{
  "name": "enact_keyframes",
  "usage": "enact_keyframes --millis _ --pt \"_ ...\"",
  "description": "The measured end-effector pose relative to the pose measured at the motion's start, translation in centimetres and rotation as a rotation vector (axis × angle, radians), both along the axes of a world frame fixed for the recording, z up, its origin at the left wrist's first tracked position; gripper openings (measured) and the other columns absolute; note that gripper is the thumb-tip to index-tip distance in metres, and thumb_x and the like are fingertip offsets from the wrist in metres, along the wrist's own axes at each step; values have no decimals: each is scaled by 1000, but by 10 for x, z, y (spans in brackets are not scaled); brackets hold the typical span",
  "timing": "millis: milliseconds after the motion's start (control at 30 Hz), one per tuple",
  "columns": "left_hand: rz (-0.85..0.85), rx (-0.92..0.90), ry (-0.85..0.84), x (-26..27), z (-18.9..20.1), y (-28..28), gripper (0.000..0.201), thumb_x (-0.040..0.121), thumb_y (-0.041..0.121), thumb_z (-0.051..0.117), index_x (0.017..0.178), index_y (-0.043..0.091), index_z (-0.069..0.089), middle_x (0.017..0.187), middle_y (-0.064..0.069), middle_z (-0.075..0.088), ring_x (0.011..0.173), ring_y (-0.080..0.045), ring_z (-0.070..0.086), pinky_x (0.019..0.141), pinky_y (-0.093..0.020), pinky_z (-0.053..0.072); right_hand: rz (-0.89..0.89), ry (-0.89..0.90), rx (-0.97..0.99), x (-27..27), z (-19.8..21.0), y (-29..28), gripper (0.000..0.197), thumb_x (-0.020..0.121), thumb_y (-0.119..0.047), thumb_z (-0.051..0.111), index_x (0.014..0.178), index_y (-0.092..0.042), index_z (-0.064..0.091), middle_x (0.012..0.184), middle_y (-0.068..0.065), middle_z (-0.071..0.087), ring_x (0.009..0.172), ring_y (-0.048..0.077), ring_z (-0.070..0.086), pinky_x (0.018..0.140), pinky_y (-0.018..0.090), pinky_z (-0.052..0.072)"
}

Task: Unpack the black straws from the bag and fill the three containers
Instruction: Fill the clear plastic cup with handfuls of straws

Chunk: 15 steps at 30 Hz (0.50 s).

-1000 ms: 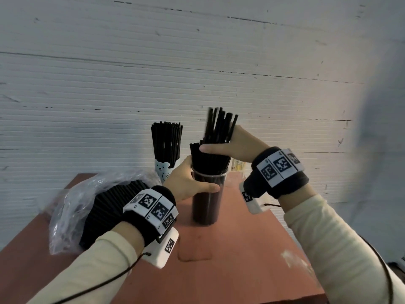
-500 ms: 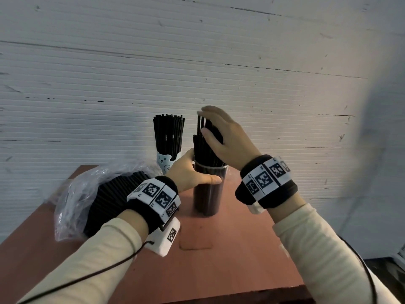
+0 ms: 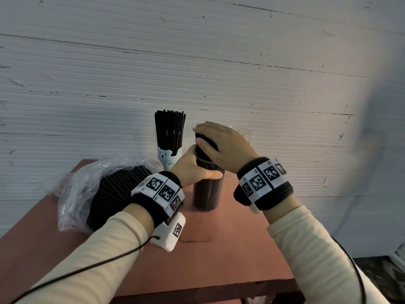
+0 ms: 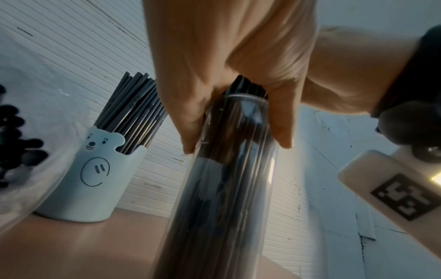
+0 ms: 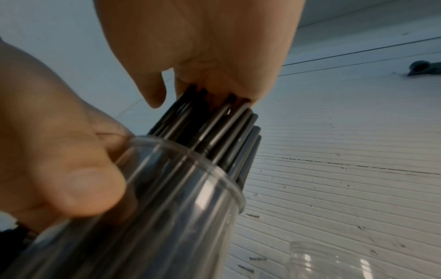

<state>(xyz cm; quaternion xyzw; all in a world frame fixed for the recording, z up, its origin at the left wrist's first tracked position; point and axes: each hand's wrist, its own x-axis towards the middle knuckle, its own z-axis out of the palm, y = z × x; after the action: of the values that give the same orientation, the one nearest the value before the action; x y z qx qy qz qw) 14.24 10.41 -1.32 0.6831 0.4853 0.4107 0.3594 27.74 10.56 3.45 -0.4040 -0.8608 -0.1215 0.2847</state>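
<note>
A clear cylinder container stands mid-table, packed with black straws. My left hand grips it just under the rim, thumb across the near side. My right hand is cupped over the straw tops, fingers curled over the far side and thumb against the bundle; in the right wrist view the palm bears on the straw tips. A pale blue bear cup full of black straws stands behind to the left. The clear plastic bag of black straws lies at the left.
The red-brown table ends near me and at the right. A white ribbed wall stands close behind it. An empty clear jar sits beyond the cylinder on the right, mostly hidden by my right hand in the head view.
My right hand went from gripping the raised bundle at its side to lying over its top, and the straws sank lower into the clear container. The left hand kept its hold.
</note>
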Motion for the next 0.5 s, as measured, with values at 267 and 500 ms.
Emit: enact_keyframes --millis 267,500 --pt "78 -76 3 -22 -5 -11 118 72 19 82 155 21 -3 157 1 26 144 -14 25 112 -28 27 124 277 44 -13 18 -14 42 99 -29 50 138 -16 49 150 -3 41 138 10 38 111 18 25" --pt "349 251 -48 -95 -2 -59 41 82 12 61 119 28 57 105 11 64 93 -4 63 75 -13 46 309 474 -140 -66 5 -39 25 77 3 48 79 -10 69 80 -1 67 71 10 58 68 22 49"
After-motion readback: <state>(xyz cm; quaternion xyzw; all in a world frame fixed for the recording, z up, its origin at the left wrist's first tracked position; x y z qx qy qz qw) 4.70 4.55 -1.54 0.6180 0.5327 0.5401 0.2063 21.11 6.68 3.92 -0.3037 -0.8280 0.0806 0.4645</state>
